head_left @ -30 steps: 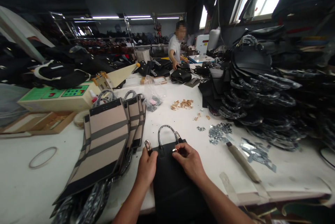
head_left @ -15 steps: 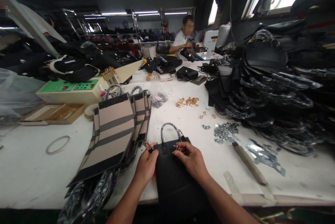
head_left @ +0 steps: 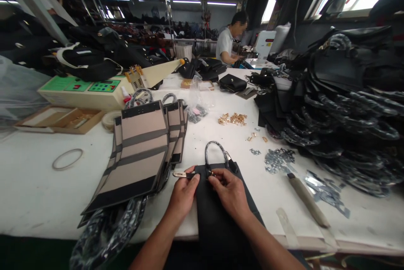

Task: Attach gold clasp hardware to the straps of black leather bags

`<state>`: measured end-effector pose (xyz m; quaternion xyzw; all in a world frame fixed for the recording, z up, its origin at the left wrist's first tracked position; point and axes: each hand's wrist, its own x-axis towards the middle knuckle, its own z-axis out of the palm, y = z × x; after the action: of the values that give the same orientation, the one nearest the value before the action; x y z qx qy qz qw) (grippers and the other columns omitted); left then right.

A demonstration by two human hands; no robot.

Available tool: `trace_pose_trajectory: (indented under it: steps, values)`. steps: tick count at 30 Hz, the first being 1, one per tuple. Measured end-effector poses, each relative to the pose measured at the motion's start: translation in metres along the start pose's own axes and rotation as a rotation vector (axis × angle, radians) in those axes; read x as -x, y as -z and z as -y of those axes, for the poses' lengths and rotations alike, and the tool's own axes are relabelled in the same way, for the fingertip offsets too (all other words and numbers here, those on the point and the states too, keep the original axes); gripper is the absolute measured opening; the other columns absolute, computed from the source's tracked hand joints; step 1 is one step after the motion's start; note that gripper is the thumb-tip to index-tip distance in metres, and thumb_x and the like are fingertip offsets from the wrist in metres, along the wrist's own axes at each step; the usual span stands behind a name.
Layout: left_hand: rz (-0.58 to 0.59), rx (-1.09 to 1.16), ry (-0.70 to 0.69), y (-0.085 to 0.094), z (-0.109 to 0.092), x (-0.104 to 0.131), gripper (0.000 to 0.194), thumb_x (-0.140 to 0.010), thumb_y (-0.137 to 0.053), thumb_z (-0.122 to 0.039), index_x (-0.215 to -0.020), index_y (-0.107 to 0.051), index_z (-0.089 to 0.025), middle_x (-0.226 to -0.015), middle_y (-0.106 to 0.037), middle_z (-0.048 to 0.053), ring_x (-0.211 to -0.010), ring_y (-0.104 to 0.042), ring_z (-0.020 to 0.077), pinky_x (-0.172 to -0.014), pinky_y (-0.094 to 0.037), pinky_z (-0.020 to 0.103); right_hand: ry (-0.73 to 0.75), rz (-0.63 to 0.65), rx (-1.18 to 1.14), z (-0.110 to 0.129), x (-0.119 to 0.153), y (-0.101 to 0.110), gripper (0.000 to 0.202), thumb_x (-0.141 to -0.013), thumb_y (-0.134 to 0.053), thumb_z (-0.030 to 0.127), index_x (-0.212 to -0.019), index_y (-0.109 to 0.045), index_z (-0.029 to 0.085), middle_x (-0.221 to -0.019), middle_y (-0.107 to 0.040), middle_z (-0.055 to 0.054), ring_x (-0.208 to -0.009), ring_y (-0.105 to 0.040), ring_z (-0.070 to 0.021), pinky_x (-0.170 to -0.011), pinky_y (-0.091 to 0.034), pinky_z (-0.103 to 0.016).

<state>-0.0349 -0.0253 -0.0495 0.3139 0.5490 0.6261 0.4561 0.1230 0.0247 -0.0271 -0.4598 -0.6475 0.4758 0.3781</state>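
A black bag panel (head_left: 217,215) with a plastic-wrapped handle (head_left: 215,144) lies at the table's front edge. My left hand (head_left: 185,188) pinches a black strap with a gold metal tip (head_left: 179,174) at the panel's upper left edge. Close beside it, my right hand (head_left: 229,186) has its fingertips closed on a small gold metal piece (head_left: 212,173) near the left foot of the handle. What lies under the right fingertips is partly hidden.
Striped panels (head_left: 143,135) are stacked on the left, wrapped black handles (head_left: 344,127) piled on the right. Gold fittings (head_left: 238,119), metal plates (head_left: 279,160) and a wrapped tool (head_left: 307,200) lie on the table (head_left: 28,190). A person (head_left: 225,45) works behind.
The view has shifted, so the table items appear elsewhere. The gold-tipped strap in my left hand now points left, and my right fingertips are nearer the handle's left foot. The person behind leans lower.
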Motion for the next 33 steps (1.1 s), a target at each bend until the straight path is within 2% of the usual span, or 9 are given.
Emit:
trace_pose_trajectory:
  steps: [4,9,14,21,23,28,33]
  values:
    - [0.022,0.007,-0.025,0.001,0.0,0.002,0.059,-0.087,-0.071,-0.053,-0.132,-0.059,-0.017,-0.119,-0.075,0.01,-0.109,-0.07,0.0278,-0.105,-0.053,0.04,0.008,-0.015,0.041,-0.002,0.0,-0.003,0.026,-0.09,-0.068,0.046,-0.101,-0.075,0.024,-0.08,-0.076,-0.001,-0.069,-0.066,-0.0172,-0.067,-0.052,-0.029]
    - [0.012,0.069,-0.016,0.002,0.004,0.001,0.056,-0.084,-0.073,-0.053,-0.125,-0.063,-0.017,-0.113,-0.077,0.01,-0.095,-0.073,0.0256,-0.106,-0.052,0.043,0.034,-0.06,0.135,0.003,0.002,-0.012,0.023,-0.09,-0.068,0.044,-0.098,-0.074,0.024,-0.083,-0.077,-0.001,-0.072,-0.068,-0.0169,-0.071,-0.052,-0.028]
    - [0.041,0.133,-0.005,0.007,0.004,0.002,0.06,-0.082,-0.077,-0.052,-0.127,-0.064,-0.014,-0.116,-0.077,0.013,-0.106,-0.073,0.0295,-0.107,-0.052,0.043,0.044,-0.08,0.215,0.008,0.007,-0.02,0.022,-0.09,-0.067,0.045,-0.096,-0.072,0.024,-0.077,-0.073,0.001,-0.068,-0.067,-0.0161,-0.069,-0.052,-0.028]
    - [-0.002,0.072,-0.061,0.007,0.0,0.004,0.055,-0.08,-0.077,-0.05,-0.122,-0.071,-0.015,-0.119,-0.077,0.014,-0.116,-0.07,0.0335,-0.11,-0.052,0.046,0.075,-0.105,0.306,0.003,0.007,-0.028,0.024,-0.092,-0.063,0.045,-0.098,-0.068,0.022,-0.078,-0.074,-0.002,-0.071,-0.07,-0.0188,-0.071,-0.052,-0.031]
    - [-0.004,0.066,-0.072,0.008,-0.001,0.004,0.056,-0.079,-0.078,-0.051,-0.121,-0.071,-0.015,-0.119,-0.077,0.014,-0.117,-0.07,0.0344,-0.111,-0.051,0.047,0.07,-0.115,0.287,0.005,0.007,-0.028,0.024,-0.091,-0.064,0.046,-0.097,-0.068,0.022,-0.078,-0.074,-0.002,-0.071,-0.07,-0.0194,-0.07,-0.052,-0.031]
    - [0.004,0.091,-0.028,0.009,-0.002,0.006,0.06,-0.078,-0.079,-0.052,-0.124,-0.07,-0.014,-0.118,-0.077,0.014,-0.116,-0.07,0.0334,-0.111,-0.051,0.047,-0.093,-0.087,0.082,0.016,0.007,-0.026,0.029,-0.088,-0.068,0.051,-0.092,-0.066,0.022,-0.069,-0.071,0.0,-0.059,-0.068,-0.0181,-0.058,-0.053,-0.029]
    - [-0.019,0.116,-0.008,0.009,0.0,0.006,0.061,-0.079,-0.078,-0.051,-0.127,-0.068,-0.014,-0.1,-0.079,0.008,-0.101,-0.073,0.0277,-0.099,-0.055,0.039,-0.064,-0.093,0.011,0.011,0.012,-0.023,0.034,-0.088,-0.069,0.053,-0.095,-0.065,0.02,-0.07,-0.07,0.0,-0.061,-0.068,-0.0169,-0.059,-0.053,-0.027]
